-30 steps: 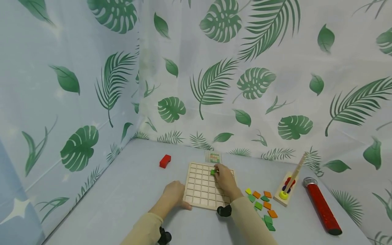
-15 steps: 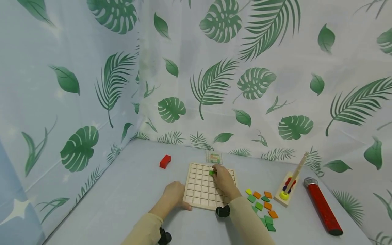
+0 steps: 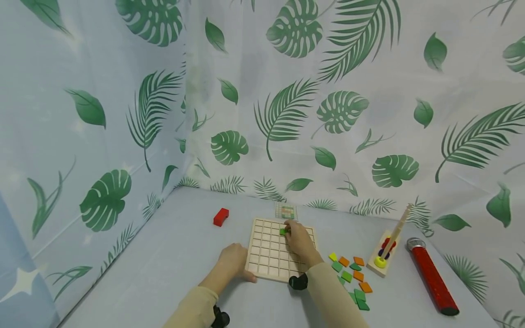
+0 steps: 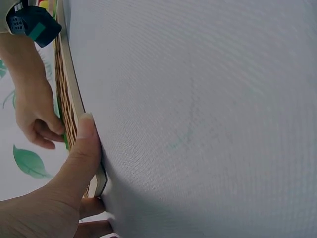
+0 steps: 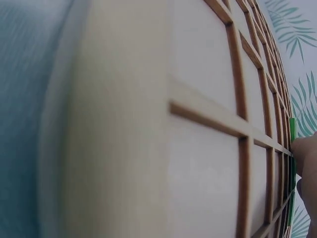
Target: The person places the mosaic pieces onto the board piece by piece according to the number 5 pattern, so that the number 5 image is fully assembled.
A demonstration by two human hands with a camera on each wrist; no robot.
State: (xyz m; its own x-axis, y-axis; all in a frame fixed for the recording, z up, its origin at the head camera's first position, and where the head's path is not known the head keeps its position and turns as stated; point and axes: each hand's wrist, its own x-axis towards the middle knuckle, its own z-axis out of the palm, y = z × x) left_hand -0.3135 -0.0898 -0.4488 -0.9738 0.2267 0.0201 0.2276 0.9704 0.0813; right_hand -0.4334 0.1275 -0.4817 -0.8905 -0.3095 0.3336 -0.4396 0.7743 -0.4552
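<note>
A light wooden grid board [image 3: 268,250] lies on the table in front of me. At its near left corner my left hand [image 3: 234,258] holds on, the thumb [image 4: 81,148] along the front edge and the fingers around the side. Toward the far side of the board, my right hand [image 3: 301,240] pinches a small green square tile [image 3: 283,232] over the cells. The right wrist view shows green edges [image 5: 292,130] at the fingertips, low against the grid. The forearm and hand cover the board's right part.
Loose green, orange and yellow tiles [image 3: 346,276] lie right of the board. Beyond them are a wooden stand with coloured rings [image 3: 380,261] and a red tube [image 3: 432,278]. A patterned card [image 3: 285,210] lies behind the board, a red block [image 3: 221,217] at left.
My right hand has shifted slightly left with the green tile, then stayed nearly still over the last half second. The left hand keeps its place at the board's corner.
</note>
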